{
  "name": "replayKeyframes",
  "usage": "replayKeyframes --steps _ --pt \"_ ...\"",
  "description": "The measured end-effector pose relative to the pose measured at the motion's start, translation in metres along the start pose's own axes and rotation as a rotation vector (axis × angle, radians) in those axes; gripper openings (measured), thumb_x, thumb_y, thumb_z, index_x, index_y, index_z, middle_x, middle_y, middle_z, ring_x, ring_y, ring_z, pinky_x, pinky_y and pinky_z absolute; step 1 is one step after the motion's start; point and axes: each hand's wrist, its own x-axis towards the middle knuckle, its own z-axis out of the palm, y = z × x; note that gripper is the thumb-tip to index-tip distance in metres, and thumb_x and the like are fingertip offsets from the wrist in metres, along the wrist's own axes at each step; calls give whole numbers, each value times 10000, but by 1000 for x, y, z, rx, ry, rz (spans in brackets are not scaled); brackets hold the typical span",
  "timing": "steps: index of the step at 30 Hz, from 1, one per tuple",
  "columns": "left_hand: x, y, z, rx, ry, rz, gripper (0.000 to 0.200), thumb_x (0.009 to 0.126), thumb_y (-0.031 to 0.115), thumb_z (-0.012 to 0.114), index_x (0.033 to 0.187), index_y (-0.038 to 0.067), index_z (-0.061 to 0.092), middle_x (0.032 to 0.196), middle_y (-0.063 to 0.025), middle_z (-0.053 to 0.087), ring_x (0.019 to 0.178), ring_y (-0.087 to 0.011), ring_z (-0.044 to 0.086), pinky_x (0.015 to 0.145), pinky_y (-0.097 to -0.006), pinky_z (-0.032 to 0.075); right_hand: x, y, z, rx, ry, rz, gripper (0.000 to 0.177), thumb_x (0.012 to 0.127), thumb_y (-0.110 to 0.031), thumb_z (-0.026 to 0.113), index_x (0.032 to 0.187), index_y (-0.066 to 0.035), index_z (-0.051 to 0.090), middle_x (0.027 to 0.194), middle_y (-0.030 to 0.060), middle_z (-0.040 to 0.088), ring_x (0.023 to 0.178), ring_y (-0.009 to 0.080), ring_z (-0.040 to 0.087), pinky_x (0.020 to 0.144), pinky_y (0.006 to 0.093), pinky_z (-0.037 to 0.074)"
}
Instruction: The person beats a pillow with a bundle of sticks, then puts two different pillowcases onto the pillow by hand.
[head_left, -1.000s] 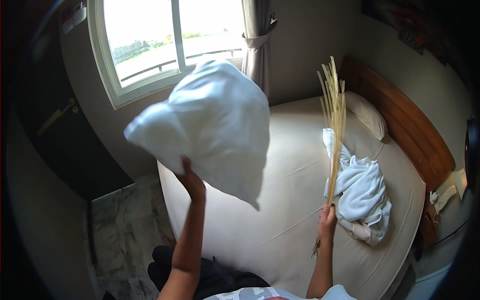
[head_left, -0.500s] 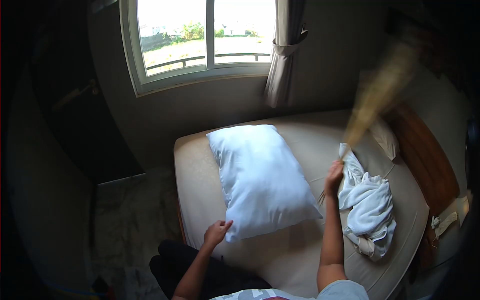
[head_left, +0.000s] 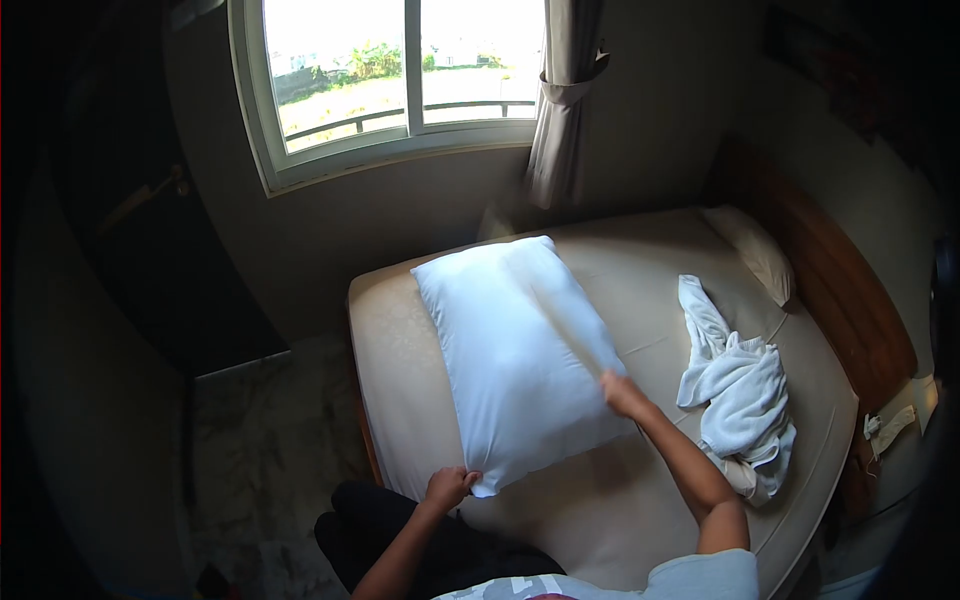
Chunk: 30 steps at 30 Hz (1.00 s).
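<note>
A white pillow (head_left: pixel 500 380) lies on the bed in front of me. My left hand (head_left: pixel 452 488) is closed on its near left corner. My right hand (head_left: pixel 624 394) is wrapped round the handle of a stick broom (head_left: pixel 565 335), over the pillow's right edge. The broom is smeared by motion and stretches forward and left across the pillow. To the right of this hand lies a crumpled white towel (head_left: pixel 742 405).
The bed (head_left: pixel 640 262) has a beige fitted sheet and a wooden headboard (head_left: pixel 850 300) at the right. A beige pillow (head_left: pixel 755 255) rests against the headboard. Beyond the bed are a window (head_left: pixel 415 70) and a tied curtain (head_left: pixel 568 100). A dark door (head_left: pixel 150 230) stands left.
My right hand has swung the broom down and left, from raised above the headboard side to over the pillow. My left hand has moved slightly right and closed on the pillow corner.
</note>
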Motion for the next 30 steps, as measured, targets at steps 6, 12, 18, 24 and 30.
replayKeyframes --steps 6,12,18,24,30 --pt "-6 -7 6 -12 -99 -65 390 850 404 491 754 76 678 642 -86 637 664 -267 626 670 -383 482 46 -92 -121 73 39 -182 208 924 -216 415 882 -24 482 600 118 540 490 260 540 441 362 398" --pt "-4 -3 6 -55 -90 -73 399 850 411 492 748 74 680 628 -69 638 644 -250 630 665 -370 483 -56 -76 -28 145 247 -129 227 934 -221 382 853 -17 440 652 153 543 491 303 536 441 374 408" --pt "-18 -16 16 -143 -133 -97 370 849 390 518 810 59 679 644 -76 648 629 -202 636 652 -326 482 -68 -88 -92 -45 -527 27 192 874 -176 452 874 15 475 815 285 574 737 447 563 616 471 450" --pt "3 -24 -12 -331 -135 -40 257 817 230 606 946 11 637 820 -119 663 738 -178 637 680 -310 479 -110 -114 -96 1251 536 -46 225 947 -281 359 898 -64 392 567 -45 283 437 46 258 385 173 229" --pt "23 -54 -70 -582 1037 79 353 869 150 514 1168 8 391 1226 -137 403 1082 -236 443 923 -359 346 -190 -42 -58 -103 -983 20 253 897 -260 437 907 -7 430 688 307 557 704 459 565 631 548 428"
